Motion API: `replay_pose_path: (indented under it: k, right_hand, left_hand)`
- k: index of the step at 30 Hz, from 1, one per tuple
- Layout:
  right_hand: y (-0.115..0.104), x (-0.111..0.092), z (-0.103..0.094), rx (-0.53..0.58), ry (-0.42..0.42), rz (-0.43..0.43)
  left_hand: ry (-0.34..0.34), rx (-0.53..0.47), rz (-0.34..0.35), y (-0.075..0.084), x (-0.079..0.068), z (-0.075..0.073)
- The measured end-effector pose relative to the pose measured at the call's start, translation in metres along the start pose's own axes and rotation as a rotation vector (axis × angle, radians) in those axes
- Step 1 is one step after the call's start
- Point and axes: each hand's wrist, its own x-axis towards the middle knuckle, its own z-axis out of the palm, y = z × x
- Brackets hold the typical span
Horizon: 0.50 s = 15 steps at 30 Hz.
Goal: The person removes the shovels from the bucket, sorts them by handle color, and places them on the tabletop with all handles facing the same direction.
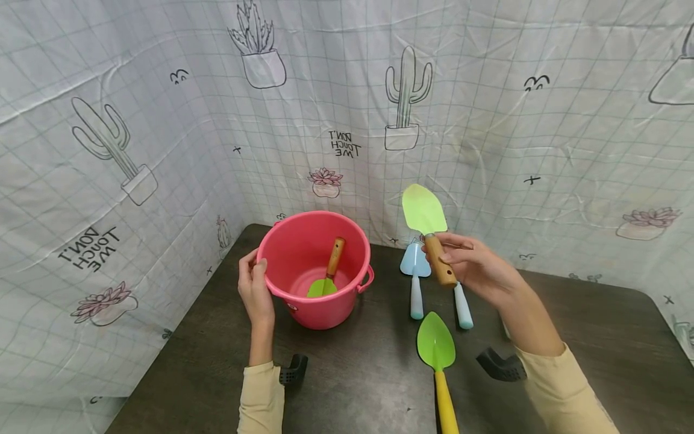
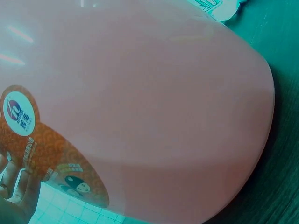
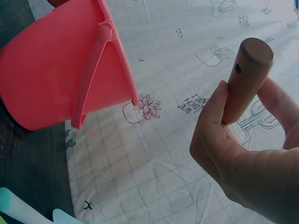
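Note:
A pink bucket (image 1: 311, 310) stands on the dark table, a green trowel with a wooden handle (image 1: 335, 258) leaning inside it. My left hand (image 1: 255, 289) grips the bucket's rim on the left side, thumb over the edge. In the left wrist view the bucket wall (image 2: 177, 102) with its orange sticker fills most of the picture. My right hand (image 1: 477, 262) holds up a second green trowel (image 1: 425, 211) by its wooden handle, blade pointing up, right of the bucket. The handle's butt end (image 3: 257, 51) shows between thumb and fingers in the right wrist view.
Beneath the right hand lie a light blue trowel (image 1: 415, 262) with a white handle and another white handle (image 1: 462, 306), its far end hidden. A green trowel with a yellow handle (image 1: 436, 343) lies nearer. A patterned cloth (image 1: 336, 108) hangs behind the table.

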Motion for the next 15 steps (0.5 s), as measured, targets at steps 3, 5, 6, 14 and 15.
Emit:
replay_pose_path:
  k: [3,5,6,14,15]
  right_hand:
    - [0.0,-0.002,-0.001,0.03,0.006,0.008]
    - [0.0,-0.004,-0.002,0.053,0.001,0.01]
    - [0.001,-0.005,-0.003,0.065,-0.004,0.012]
    - [0.007,-0.013,-0.014,0.132,-0.032,0.028]
    - [0.008,-0.015,-0.015,0.132,-0.033,0.028]
  left_hand:
    - [0.0,-0.003,0.003,0.0,0.0,0.0]
    - [0.001,-0.006,0.004,0.001,0.0,0.0]
    - [0.002,-0.008,0.004,0.001,0.0,0.001]
    - [-0.003,0.0,0.005,0.0,-0.002,0.001]
    - [-0.002,0.002,0.006,0.0,-0.002,0.001]
